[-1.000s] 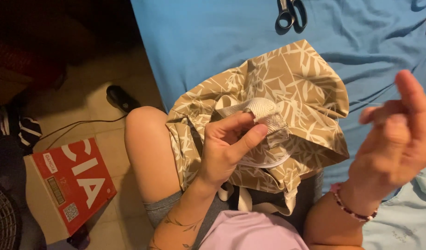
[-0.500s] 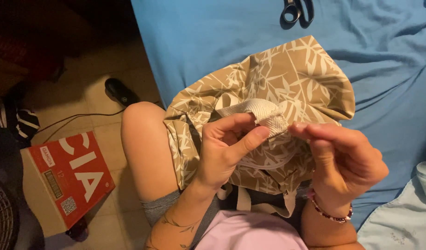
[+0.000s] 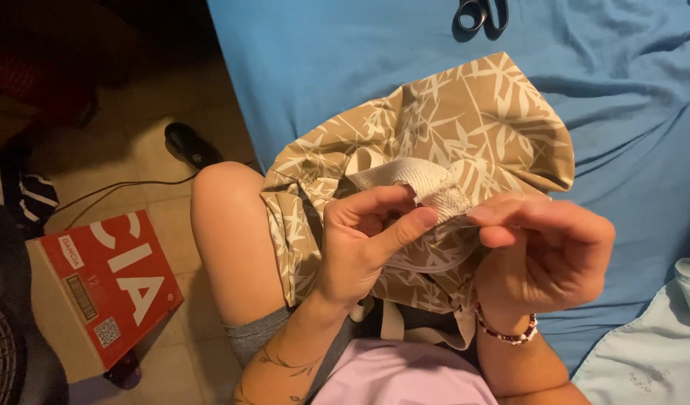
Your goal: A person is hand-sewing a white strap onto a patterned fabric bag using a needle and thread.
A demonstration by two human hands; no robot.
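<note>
In the head view, the left hand (image 3: 367,244) is closed around a cream woven strap (image 3: 420,184), its thumb pressed along the strap's end and the fingers curled behind it. The right hand (image 3: 544,251) sits just beside it, fingertips (image 3: 484,214) pinched narrowly at the strap's edge, touching the same end; whether something thin is held between them cannot be told. The strap belongs to a tan leaf-patterned fabric (image 3: 465,127) bunched under and beyond both hands, draped over the person's lap and a blue sheet (image 3: 345,67). Well beyond the right hand, at the top edge, lies a pair of dark-handled scissors (image 3: 480,15). A beaded bracelet (image 3: 506,334) circles the right wrist. Off to the left of the left hand, past the bare knee (image 3: 225,225), a red and white cardboard box (image 3: 109,285) stands on the tiled floor (image 3: 146,161).
</note>
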